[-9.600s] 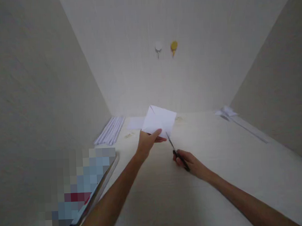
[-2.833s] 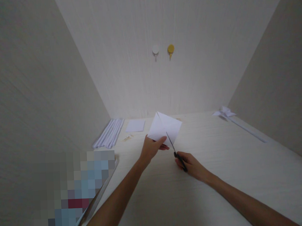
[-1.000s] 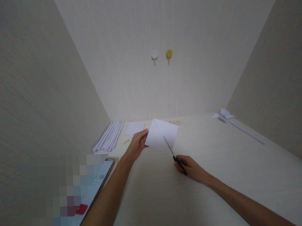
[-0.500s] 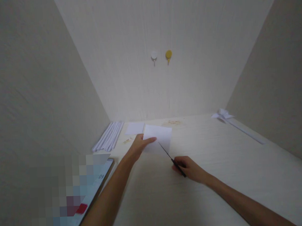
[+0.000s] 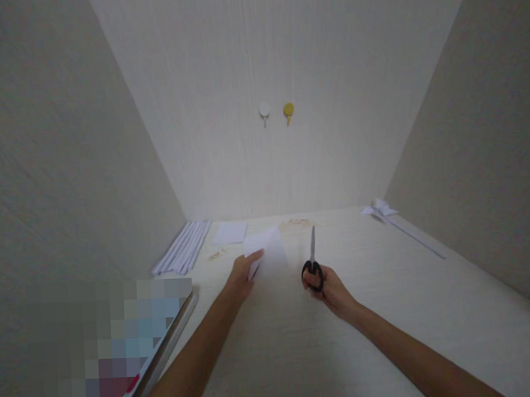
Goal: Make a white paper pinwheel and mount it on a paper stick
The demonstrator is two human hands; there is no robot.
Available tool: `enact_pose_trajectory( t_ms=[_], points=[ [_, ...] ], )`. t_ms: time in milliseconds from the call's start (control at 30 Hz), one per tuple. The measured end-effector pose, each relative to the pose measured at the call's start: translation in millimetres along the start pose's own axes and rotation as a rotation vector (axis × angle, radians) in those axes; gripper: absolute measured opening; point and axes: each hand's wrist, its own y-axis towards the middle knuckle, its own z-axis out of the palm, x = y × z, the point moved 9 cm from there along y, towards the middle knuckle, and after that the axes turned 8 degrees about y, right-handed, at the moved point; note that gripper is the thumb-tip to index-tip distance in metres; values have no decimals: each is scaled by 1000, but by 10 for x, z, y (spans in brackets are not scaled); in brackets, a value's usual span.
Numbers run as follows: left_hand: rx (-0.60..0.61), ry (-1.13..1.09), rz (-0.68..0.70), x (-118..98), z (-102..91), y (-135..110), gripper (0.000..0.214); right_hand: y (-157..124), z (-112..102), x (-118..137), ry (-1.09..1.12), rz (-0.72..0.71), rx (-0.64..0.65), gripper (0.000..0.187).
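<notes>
My left hand (image 5: 243, 274) pinches the lower left edge of a white sheet of paper (image 5: 271, 245), thumb on top. The sheet is tilted above the table and bends a little. To its right, my right hand (image 5: 328, 286) grips black-handled scissors (image 5: 313, 249) by the finger loops. Their blades look closed together and point away from me, apart from the paper. A second white paper square (image 5: 230, 233) lies flat behind my left hand.
Rolled white paper sticks (image 5: 183, 247) lie side by side at the far left. A folded paper piece with a long stick (image 5: 407, 232) rests by the right wall. A partly blurred device (image 5: 166, 343) stands front left. Two hooks, white (image 5: 264, 109) and yellow (image 5: 288, 109), are on the back wall.
The scissors have drawn back from the paper and swung from pointing up-left to nearly straight ahead. The sheet in my left hand has turned and bent. The camera view has shifted slightly.
</notes>
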Motion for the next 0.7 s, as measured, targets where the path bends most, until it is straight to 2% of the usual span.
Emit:
enact_pose_trajectory(
  t_ms=[67, 167, 233, 367, 433, 567, 633, 700],
  points=[
    [46, -1, -71, 193, 189, -61, 27, 14, -88, 4, 109, -36, -77, 35],
    [93, -73, -143, 393, 428, -123, 27, -4, -164, -40, 149, -33, -161, 32],
    [52, -45, -143, 454, 447, -132, 26, -17, -129, -49, 134, -35, -136, 29],
    [48, -30, -123, 488, 421, -144, 25, -27, -65, -25, 140, -57, -81, 32],
    [100, -152, -144, 499, 453, -162, 25, -27, -124, -30, 169, -51, -140, 30],
    [296, -533, -176, 439, 670, -231, 29, -38, -280, -12, 274, -68, -304, 28],
    [335, -598, -151, 399, 755, -265, 27, -55, -329, 4, 311, -82, -374, 32],
    [336, -573, -59, 336, 814, -294, 24, -71, -337, 17, 325, -95, -406, 34]
  ],
)
